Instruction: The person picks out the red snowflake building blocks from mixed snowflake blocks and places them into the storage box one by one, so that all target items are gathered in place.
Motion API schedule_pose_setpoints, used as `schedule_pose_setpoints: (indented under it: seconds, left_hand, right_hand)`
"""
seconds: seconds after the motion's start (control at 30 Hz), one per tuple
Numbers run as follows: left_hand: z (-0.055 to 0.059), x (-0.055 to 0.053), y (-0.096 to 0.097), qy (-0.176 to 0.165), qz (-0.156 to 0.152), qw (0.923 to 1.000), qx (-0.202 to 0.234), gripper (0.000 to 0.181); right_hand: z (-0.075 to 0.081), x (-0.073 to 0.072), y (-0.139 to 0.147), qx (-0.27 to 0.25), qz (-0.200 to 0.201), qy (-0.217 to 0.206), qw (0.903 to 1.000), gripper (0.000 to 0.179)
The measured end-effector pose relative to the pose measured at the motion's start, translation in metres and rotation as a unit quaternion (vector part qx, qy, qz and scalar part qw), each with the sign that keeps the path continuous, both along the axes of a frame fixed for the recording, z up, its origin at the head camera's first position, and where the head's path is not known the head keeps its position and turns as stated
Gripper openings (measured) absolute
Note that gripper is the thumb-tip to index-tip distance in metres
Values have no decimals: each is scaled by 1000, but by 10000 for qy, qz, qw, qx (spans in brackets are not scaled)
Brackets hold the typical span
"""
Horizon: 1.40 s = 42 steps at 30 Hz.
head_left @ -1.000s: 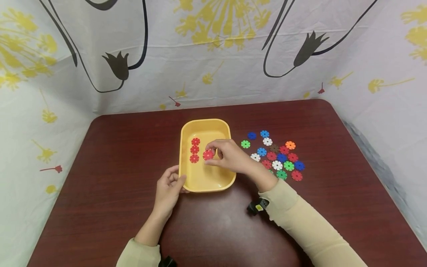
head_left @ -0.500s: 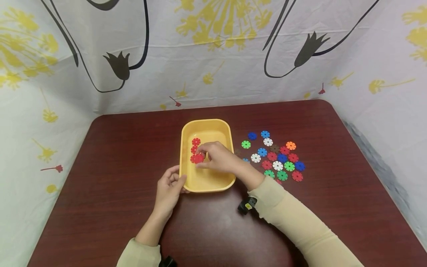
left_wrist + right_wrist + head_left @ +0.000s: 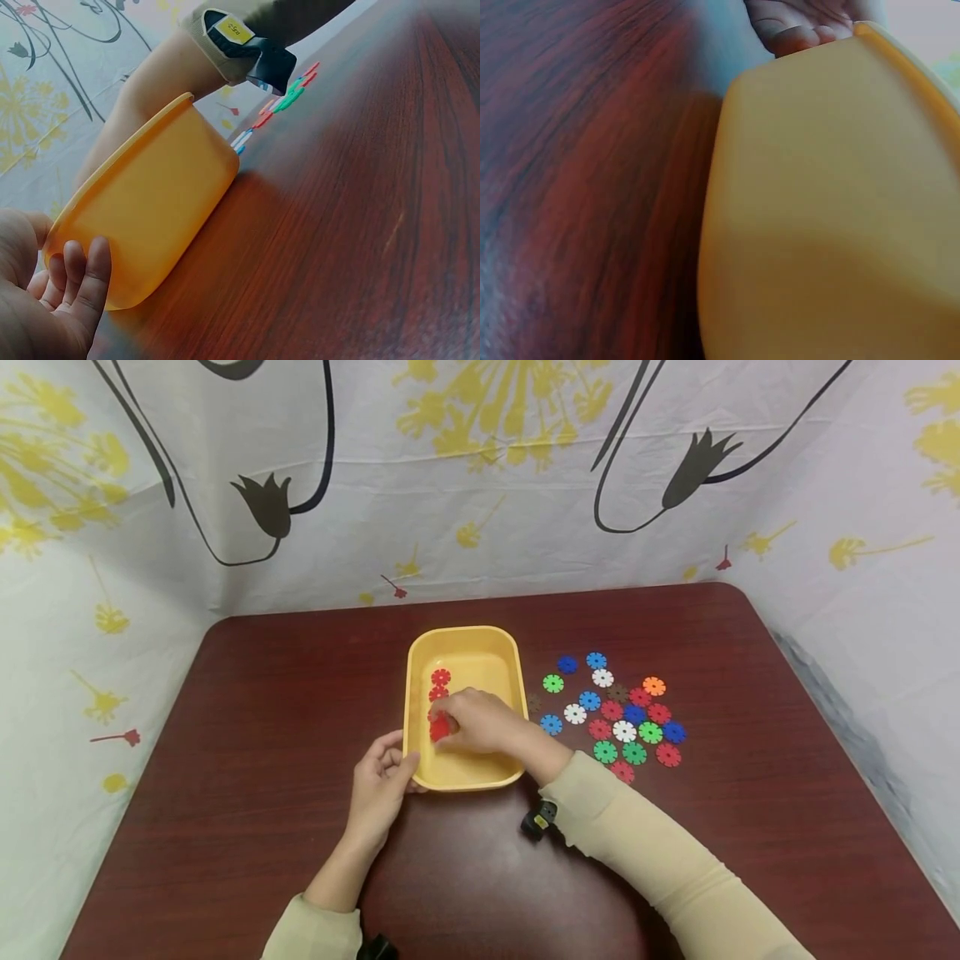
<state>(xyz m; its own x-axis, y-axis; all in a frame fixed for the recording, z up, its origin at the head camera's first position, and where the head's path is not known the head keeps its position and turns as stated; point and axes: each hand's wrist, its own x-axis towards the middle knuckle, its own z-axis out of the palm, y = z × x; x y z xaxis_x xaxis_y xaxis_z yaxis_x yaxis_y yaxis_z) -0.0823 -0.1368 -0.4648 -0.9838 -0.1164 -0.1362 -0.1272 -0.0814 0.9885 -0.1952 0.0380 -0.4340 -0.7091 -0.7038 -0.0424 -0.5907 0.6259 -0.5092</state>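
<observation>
- Inside the tray, left half: red row running far to near; top two discs plain, lower part blocked by fingers.
- At the row's near end, inside the tray: held disc, pinched by the right hand. Touching the tray floor or not, can't tell from where I stand.
- At the tray's near left corner: left hand clamped on it, thumb at the rim, fingers against the outer wall.
- Hands well apart, right inside the tray, left outside.
- Right of the tray, on the table: loose discs, mixed colours, several reds.
- Step in hand looks like lining up reds. Best to lower the held disc flat, edge just meeting its neighbour, then part the fingers straight up.
- Risk, I'd judge: dragging fingers sideways across the tray would skew the row; thin discs probably slide easily.
- Left hand should bear lightly; hard pressure on the tray's corner could tilt it.
</observation>
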Motion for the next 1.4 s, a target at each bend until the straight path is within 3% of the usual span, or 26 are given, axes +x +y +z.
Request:
schedule_pose_setpoints:
  seconds: [0.37, 0.63, 0.97, 1.4]
  left_hand:
    - [0, -1, 1, -29, 1, 10000, -5, 39]
    - [0, -1, 1, -3, 3, 10000, -52, 39]
    - [-1, 0, 0, -33, 1, 10000, -93, 39]
    - [-1, 1, -1, -90, -17, 9998, -148, 42]
  right_hand:
    - [-3, -1, -1, 175, 95, -302, 9993, 30]
    - [-3, -2, 2, 87, 44, -241, 9997, 33]
    - [11, 1, 13, -1007, 67, 192, 9947, 31]
    - [31, 8, 62, -1727, -168, 545, 9833, 28]
